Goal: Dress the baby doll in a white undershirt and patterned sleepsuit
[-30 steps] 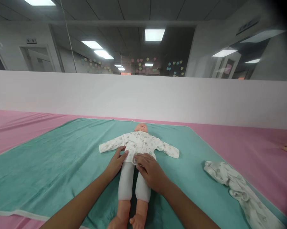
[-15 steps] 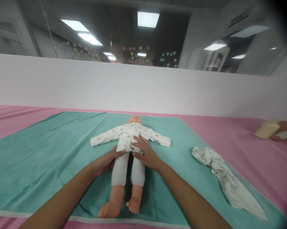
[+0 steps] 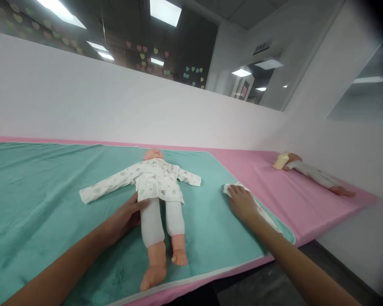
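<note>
A baby doll lies face up, dressed in a white printed jacket with its sleeves spread out to both sides. White cloth covers its thighs, and its lower legs are bare. My left hand holds the doll at the hip, thumb on top by the jacket's hem; the other fingers are partly hidden behind its side. Away to the right, my right hand is on a crumpled white printed baby garment, fingers curled over its far end. My hand and forearm cover much of that garment.
A teal sheet lies under the doll over a pink-covered table. Another doll, with a yellowish object at its head, lies at the far right. A white wall with windows above borders the back.
My right hand has left the doll's jacket front and moved right onto the crumpled garment. My left hand stays at the doll's hip. The view has turned right, showing more of the second doll.
</note>
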Motion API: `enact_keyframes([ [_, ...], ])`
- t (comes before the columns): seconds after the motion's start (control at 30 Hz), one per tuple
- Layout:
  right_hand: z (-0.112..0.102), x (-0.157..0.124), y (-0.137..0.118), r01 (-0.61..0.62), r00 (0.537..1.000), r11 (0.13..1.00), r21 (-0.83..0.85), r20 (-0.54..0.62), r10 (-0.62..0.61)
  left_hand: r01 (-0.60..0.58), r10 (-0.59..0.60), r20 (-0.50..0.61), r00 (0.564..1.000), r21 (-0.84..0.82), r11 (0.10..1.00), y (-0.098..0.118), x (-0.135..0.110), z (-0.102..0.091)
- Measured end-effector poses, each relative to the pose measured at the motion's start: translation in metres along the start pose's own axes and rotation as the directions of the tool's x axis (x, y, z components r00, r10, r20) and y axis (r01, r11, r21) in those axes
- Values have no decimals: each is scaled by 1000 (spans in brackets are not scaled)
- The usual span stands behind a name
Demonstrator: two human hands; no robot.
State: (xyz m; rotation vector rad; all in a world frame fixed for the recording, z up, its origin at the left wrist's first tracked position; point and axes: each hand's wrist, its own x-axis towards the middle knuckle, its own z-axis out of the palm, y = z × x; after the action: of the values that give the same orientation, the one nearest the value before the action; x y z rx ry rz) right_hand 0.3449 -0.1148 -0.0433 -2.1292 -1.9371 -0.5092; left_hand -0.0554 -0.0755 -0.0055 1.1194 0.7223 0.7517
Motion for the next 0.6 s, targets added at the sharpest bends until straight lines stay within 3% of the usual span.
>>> enact_keyframes([
  [0.07,-8,-5,22,-95,993,979,-181,55,106,8,-8,11,1000,0,1000,-1,0,-2],
  [0.13,-18,-3,30,-165,977,965,-204,99,188,8,-10,78,997,35,999,-1,-1,-5],
  [0.23,-41,8,14,-275,954,961,25,134,269,33,-58,180,982,143,989,-1,-2,-10],
  [0.3,-63,14,-10,-323,945,895,308,158,287,42,-70,112,991,236,971,-3,-1,-14],
  [0.37,-91,15,-39,-309,950,752,583,157,269,22,1,-60,998,384,923,-6,1,-19],
  [0.43,-121,11,-67,-238,969,571,786,149,199,-41,188,-204,961,565,824,-7,4,-22],
  [0.53,-159,-7,-100,-144,989,244,959,130,75,-154,456,-245,855,720,677,-2,1,-16],
  [0.6,-172,-24,-114,-141,990,62,988,142,-8,-256,549,-214,808,712,654,2,-13,0],
])
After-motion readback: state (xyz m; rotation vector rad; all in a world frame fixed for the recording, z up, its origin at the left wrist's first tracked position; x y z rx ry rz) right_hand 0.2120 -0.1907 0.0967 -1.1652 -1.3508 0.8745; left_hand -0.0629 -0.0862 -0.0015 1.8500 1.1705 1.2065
